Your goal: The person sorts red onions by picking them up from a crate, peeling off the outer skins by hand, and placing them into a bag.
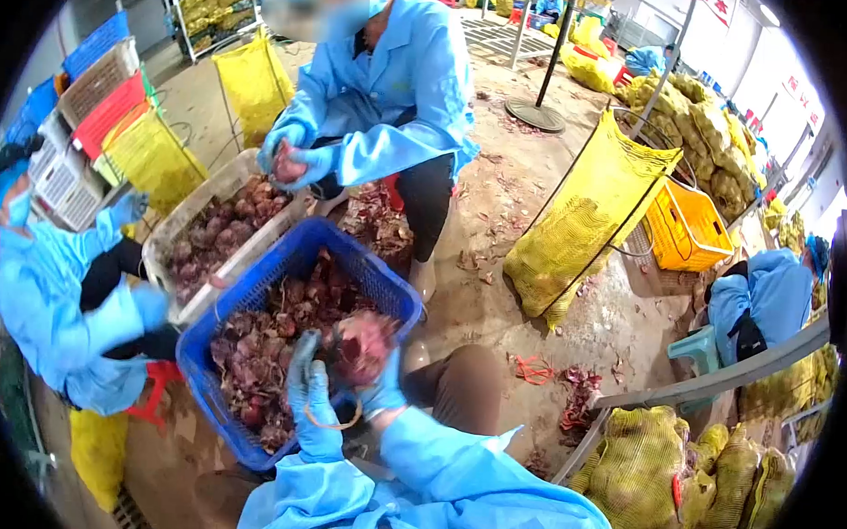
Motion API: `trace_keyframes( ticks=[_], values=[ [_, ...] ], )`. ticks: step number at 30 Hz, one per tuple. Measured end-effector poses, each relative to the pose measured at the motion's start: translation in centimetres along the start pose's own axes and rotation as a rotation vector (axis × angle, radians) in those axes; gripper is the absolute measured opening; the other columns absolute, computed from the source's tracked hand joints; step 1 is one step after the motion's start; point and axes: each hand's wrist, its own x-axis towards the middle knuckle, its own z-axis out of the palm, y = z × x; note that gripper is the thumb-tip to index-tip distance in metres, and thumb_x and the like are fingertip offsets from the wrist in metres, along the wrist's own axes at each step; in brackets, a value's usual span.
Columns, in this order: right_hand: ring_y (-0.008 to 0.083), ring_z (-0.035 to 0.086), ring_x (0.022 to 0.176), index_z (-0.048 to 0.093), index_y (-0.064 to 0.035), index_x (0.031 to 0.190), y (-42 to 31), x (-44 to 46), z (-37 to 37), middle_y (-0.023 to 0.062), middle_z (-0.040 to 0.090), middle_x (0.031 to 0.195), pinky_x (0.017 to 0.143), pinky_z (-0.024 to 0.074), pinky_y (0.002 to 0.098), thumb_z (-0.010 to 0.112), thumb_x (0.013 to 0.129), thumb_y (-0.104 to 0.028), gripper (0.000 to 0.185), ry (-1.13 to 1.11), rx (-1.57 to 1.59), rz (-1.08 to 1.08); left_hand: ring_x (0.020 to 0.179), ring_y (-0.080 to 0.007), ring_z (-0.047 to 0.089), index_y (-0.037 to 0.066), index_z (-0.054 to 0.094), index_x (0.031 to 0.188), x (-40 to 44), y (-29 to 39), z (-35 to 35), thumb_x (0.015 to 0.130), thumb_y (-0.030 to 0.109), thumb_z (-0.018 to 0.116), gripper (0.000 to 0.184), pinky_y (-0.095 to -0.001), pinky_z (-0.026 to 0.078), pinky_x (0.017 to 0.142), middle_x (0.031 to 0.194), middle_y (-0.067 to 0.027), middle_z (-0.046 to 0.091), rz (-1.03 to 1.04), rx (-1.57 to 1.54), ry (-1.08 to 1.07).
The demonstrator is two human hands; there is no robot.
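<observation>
Onion (365, 346), purplish-red, round: right grip (382, 391) grasping.
Left grip (313, 396): alongside; cannot tell whether grasping.
Blue rectangular plastic crate (196, 376): below; white rectangular crate (267, 245) beside.

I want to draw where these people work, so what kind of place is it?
Probably a shed for cleaning or sorting onions. A blue basket holds what look like red onions, yellow mesh sacks stand around, and dry skins litter the floor.
</observation>
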Motion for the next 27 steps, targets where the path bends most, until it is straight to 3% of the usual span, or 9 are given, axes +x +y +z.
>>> trace_keyframes(
  ticks=[2,5,11,13,16,18,19,23,27],
  values=[
    [0.025,0.058,0.087,0.058,-0.0097,0.098,-5.9,3.2,5.0,0.0108,0.062,0.092,0.082,0.0471,0.0375,0.048,0.084,-0.053,0.047,0.057,0.088,-0.005,0.12,-0.0213,0.044,0.003,0.053,0.12,0.8,-3.0,-0.5,0.094,0.023,0.047,0.034,-0.036,0.029,0.105,0.127,-0.011,0.05,-0.039,-0.041,0.013],
    [0.023,0.058,0.078,0.055,-0.0124,0.089,-15.8,7.2,14.8,0.0061,0.06,0.083,0.075,0.0489,0.0377,0.05,0.084,-0.05,0.038,0.168,-0.466,-0.395,0.118,-0.0207,0.047,0.003,0.054,0.117,1.2,-4.2,-1.5,0.094,0.019,0.045,0.03,-0.0337,0.033,0.103,0.125,-0.0108,0.052,-0.108,-0.014,0.071],
    [0.0231,0.057,0.096,0.055,-0.0098,0.104,-42.1,13.4,29.6,0.0038,0.059,0.107,0.088,0.0454,0.0412,0.049,0.085,-0.043,0.039,-0.133,-0.947,-0.781,0.11,-0.0179,0.051,0.009,0.058,0.109,-0.3,-7.5,-8.1,0.091,0.017,0.053,0.02,-0.028,0.039,0.093,0.116,-0.007,0.056,-0.722,0.097,0.448],
    [0.0209,0.058,0.09,0.054,-0.0087,0.105,-48.2,13.7,33.3,0.0045,0.059,0.102,0.084,0.048,0.0392,0.058,0.082,-0.037,0.037,-0.018,-1.076,-1.004,0.102,-0.016,0.053,0.009,0.059,0.105,-3.2,-15.7,-14.9,0.09,0.018,0.054,0.017,-0.0277,0.043,0.085,0.11,-0.0053,0.059,-0.553,0.101,0.475],
    [0.0203,0.059,0.089,0.053,-0.0046,0.109,-57.0,13.5,32.6,0.0085,0.06,0.094,0.078,0.0493,0.032,0.071,0.074,-0.028,0.045,0.499,-1.531,-1.591,0.087,-0.0136,0.056,0.009,0.059,0.105,-4.5,-17.8,-18.1,0.091,0.021,0.053,0.018,-0.0279,0.047,0.073,0.096,-0.0055,0.061,-0.631,0.201,0.569],
    [0.0175,0.059,0.085,0.05,0.0,0.118,-59.8,11.5,30.5,0.0127,0.059,0.098,0.075,0.0478,0.0269,0.074,0.071,-0.029,0.06,0.883,-2.003,-1.635,0.088,-0.015,0.054,0.012,0.059,0.105,-3.5,-13.4,-15.1,0.092,0.022,0.051,0.018,-0.0275,0.05,0.066,0.095,-0.0047,0.058,-0.736,0.038,0.613],
    [0.0159,0.056,0.09,0.047,0.0016,0.124,-58.1,11.0,29.5,0.0141,0.057,0.107,0.078,0.0465,0.0266,0.07,0.077,-0.026,0.059,1.155,-2.331,-1.858,0.093,-0.0161,0.053,0.012,0.058,0.106,-6.0,-20.8,-20.7,0.092,0.023,0.051,0.019,-0.0294,0.051,0.063,0.101,-0.0053,0.056,-0.582,0.189,0.549],
    [0.0189,0.044,0.115,0.048,-0.0015,0.126,-45.4,10.7,25.7,0.0121,0.046,0.127,0.099,0.0323,0.0301,0.053,0.086,-0.011,0.04,0.278,-2.076,-1.38,0.099,-0.0164,0.052,0.007,0.057,0.107,-5.5,-19.8,-20.7,0.091,0.023,0.052,0.023,-0.0306,0.051,0.066,0.108,-0.0065,0.056,-0.683,0.128,0.527],
    [0.0213,0.041,0.122,0.051,-0.0009,0.122,-29.6,9.0,20.4,0.0125,0.048,0.129,0.102,0.0296,0.0346,0.049,0.087,-0.008,0.035,0.202,-2.314,-0.873,0.097,-0.0182,0.055,0.006,0.056,0.111,-6.1,-17.9,-22.3,0.09,0.027,0.052,0.03,-0.032,0.051,0.068,0.109,-0.0072,0.058,-0.76,0.165,0.542]
  ],
)
